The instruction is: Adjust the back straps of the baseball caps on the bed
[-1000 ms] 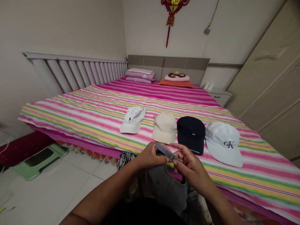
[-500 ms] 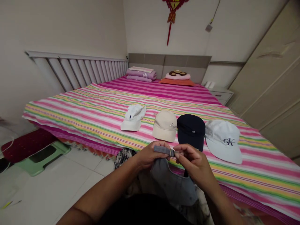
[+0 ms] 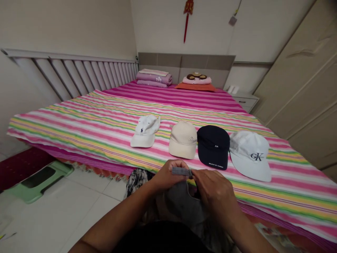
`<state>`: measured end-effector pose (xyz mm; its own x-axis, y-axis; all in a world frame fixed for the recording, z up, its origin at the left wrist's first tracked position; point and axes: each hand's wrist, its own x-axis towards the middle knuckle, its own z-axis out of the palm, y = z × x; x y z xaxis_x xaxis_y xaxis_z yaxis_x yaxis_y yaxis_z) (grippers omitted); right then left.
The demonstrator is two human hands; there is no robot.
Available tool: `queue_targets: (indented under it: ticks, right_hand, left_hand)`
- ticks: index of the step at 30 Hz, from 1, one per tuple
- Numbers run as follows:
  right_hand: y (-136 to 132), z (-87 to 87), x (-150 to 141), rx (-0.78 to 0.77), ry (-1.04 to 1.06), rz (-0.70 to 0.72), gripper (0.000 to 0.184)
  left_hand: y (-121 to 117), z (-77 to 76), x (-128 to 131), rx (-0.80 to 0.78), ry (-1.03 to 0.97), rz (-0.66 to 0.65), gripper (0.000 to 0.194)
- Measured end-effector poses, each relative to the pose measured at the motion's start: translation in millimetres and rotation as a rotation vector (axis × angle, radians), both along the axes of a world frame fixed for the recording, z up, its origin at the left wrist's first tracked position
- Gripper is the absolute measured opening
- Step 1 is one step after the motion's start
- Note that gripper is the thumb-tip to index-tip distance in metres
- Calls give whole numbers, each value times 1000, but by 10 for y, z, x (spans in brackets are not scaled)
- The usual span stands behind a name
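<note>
A grey cap (image 3: 184, 205) is held in the lap, just before the bed (image 3: 79, 123). Its strap (image 3: 181, 171) lies left-to-right btwn both hands: left hand (image 3: 168, 175) pinched on one end, right hand (image 3: 212, 191) closed on the other; equally near.

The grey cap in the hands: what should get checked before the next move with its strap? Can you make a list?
1. Left hand pinches the strap: ok.
2. Right hand grips the strap's other end: ok.
3. Grey cap hangs below the hands, not slipping: ok.
4. Strap's buckle fastened: cannot tell, the fingers hide it.
5. Four caps lie in a row on the striped bed, white polo cap to CK cap: ok.
6. Bare stripes left of the row for another cap: ok.
</note>
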<state>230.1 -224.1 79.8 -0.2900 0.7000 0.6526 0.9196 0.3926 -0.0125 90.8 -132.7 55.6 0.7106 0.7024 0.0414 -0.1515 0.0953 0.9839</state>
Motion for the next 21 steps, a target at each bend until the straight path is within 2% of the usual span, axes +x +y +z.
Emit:
queue_targets:
  ticks: [3, 5, 7, 11, 13, 15, 19, 21]
  right_hand:
    - [33, -32, -41, 40, -8, -76, 19]
    - [61, -54, -45, 8, 79, -79, 17]
    - [95, -78, -31, -86, 260, -47, 16]
    - [159, -116, -4, -409, 812, -8, 21]
    - [173, -110, -7, -478, 974, -18, 23]
    - [172, -85, -17, -444, 911, -25, 21]
    - [166, -55, -30, -298, 506, -34, 14]
    - [177, -83, -32, -293, 526, -58, 14]
  left_hand:
    - [6, 10, 9, 13, 24, 26, 25]
    - [-1, 17, 22, -38, 26, 42, 28]
    - [-8, 14, 34, -66, 12, 55, 27]
    - [-3, -24, 36, -45, 2, 87, 22]
    - [10, -47, 28, -33, 10, 105, 21]
    - [22, -59, 18, 4, 36, 122, 20]
    - [14, -55, 2, 252, 137, 186, 12]
    - [-5, -54, 1, 334, 142, 213, 10]
